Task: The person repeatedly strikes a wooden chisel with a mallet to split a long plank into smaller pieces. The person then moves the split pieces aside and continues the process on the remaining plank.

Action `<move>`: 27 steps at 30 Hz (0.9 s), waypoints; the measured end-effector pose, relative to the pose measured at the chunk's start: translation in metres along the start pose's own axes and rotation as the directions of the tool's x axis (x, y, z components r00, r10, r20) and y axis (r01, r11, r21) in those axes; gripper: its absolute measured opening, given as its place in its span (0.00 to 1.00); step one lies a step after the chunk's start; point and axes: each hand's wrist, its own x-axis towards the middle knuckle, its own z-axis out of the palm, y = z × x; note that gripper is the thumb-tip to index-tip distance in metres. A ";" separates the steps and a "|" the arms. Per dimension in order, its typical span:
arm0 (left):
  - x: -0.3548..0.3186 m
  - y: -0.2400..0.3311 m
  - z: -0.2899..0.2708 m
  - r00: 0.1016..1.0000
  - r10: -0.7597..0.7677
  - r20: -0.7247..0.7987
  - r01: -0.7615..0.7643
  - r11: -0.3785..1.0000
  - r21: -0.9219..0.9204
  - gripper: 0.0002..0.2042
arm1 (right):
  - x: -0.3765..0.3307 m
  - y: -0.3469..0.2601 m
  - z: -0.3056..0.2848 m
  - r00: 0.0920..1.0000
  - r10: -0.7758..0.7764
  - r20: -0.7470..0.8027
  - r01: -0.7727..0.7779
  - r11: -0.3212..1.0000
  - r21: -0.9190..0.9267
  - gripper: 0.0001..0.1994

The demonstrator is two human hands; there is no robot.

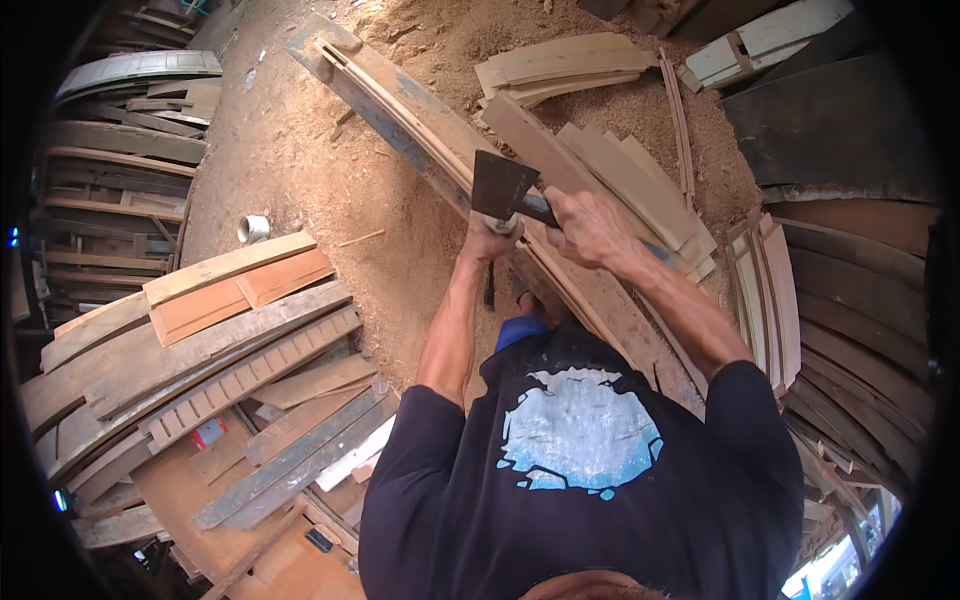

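A hatchet with a broad dark steel blade [500, 185] hangs over a long wooden plank [420, 120] that runs from the far left down toward me. My right hand [585, 225] grips the hatchet's dark handle just behind the blade. My left hand [490, 240] sits under the blade, closed on the plank's near edge; its fingers are partly hidden by the blade. Both forearms reach up from my dark shirt.
Sawdust [300, 170] covers the ground. Stacked boards [230, 340] lie at my left, cut planks [620, 170] at the right of the long plank, more curved boards [860, 330] at far right. A small white cup [253, 228] stands on the sawdust.
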 end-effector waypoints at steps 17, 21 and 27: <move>0.052 0.006 0.014 0.986 -0.145 -0.078 0.112 0.940 -0.322 0.13 | -0.047 -0.020 -0.080 0.847 0.128 -0.516 0.231 0.786 0.574 0.10; 0.051 0.008 0.015 0.984 -0.162 -0.074 0.130 0.939 -0.318 0.12 | -0.049 -0.018 -0.081 0.814 0.184 -0.551 0.234 0.764 0.601 0.10; 0.036 0.009 0.018 0.995 -0.076 -0.060 0.064 0.981 -0.183 0.11 | -0.034 -0.010 -0.067 0.805 0.089 -0.587 0.213 0.880 0.425 0.10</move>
